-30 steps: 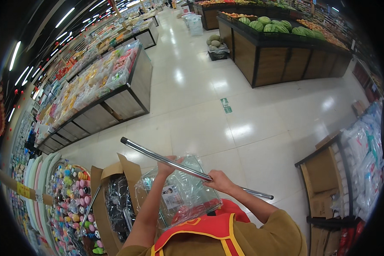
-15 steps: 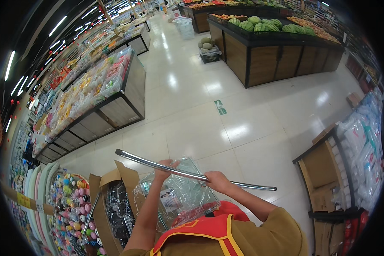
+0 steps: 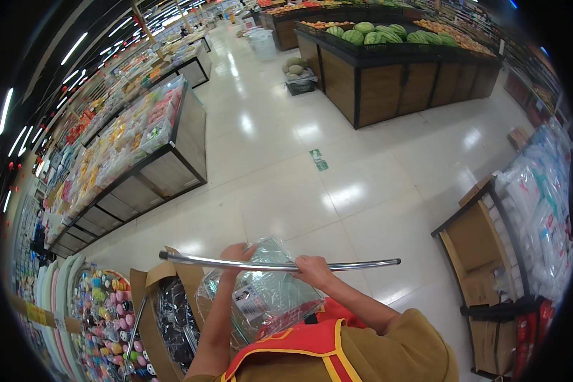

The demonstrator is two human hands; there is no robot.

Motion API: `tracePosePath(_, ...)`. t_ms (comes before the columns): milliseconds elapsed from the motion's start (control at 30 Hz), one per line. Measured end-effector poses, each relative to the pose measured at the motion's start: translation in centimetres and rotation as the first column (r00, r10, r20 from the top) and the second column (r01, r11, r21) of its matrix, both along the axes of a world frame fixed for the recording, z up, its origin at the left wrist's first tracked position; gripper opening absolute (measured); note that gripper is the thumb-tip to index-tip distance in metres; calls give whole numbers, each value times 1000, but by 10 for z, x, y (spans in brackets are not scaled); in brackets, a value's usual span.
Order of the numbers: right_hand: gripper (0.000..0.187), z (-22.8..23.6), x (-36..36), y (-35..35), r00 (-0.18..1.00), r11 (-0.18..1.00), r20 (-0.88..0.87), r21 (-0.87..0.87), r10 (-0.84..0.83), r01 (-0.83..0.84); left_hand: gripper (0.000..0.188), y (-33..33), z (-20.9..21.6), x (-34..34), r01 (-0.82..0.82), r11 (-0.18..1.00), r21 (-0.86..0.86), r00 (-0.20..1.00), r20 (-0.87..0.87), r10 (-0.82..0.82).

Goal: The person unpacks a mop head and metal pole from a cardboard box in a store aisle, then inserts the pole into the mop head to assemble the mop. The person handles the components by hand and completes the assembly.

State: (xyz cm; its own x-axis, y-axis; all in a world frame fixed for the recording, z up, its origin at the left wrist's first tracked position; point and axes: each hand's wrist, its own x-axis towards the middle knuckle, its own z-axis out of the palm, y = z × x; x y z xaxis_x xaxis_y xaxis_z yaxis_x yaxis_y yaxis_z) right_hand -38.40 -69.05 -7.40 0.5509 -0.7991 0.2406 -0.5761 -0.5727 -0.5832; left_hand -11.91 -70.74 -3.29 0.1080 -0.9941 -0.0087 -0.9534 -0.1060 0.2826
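And there it was, a chrome tube (image 3: 270,267) lying almost level across the lower middle of the frame! The right hand (image 3: 313,270) had its fingers curled round it, just right of the tube's middle. The left hand (image 3: 237,253) sat farther left, the tube crossing in front of it; whether those fingers wrapped it, you could not tell. Hands apart like that probably kept so long a piece balanced.

Below, a clear plastic bag of glassy panels (image 3: 285,288) seemed to lean on the red apron (image 3: 305,342), likely propped there because the hands were busy. To its left, an open carton (image 3: 146,312) held black plastic-wrapped goods (image 3: 174,318), flaps up.

Now the edges: the tube's left end hung tight by a raised carton flap, close quarters! The right end had more room, over pale tile floor (image 3: 261,210), well apart from the black-framed shelf (image 3: 477,237) at right. Farther up, tile ran between the display counter (image 3: 172,173) at upper left and the wooden watermelon stand (image 3: 395,79) at upper right.
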Motion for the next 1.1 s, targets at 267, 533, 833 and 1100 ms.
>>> tracePosePath(267,23,-4,-2,-7,990,991,76,69,-120,115,48,3,-23,16,29,992,-119,999,41,-24)
tracePosePath(533,28,-20,-8,-5,964,967,125,124,-236,221,59,5,-19,5,45,984,-170,995,93,-30)
tracePosePath(833,22,10,-38,4,879,756,282,642,-384,124,59,1,12,-19,21,999,39,999,42,-23)
tracePosePath(1100,15,21,-47,-3,893,692,346,720,-288,-56,53,-6,8,-18,53,995,-83,999,-7,-54)
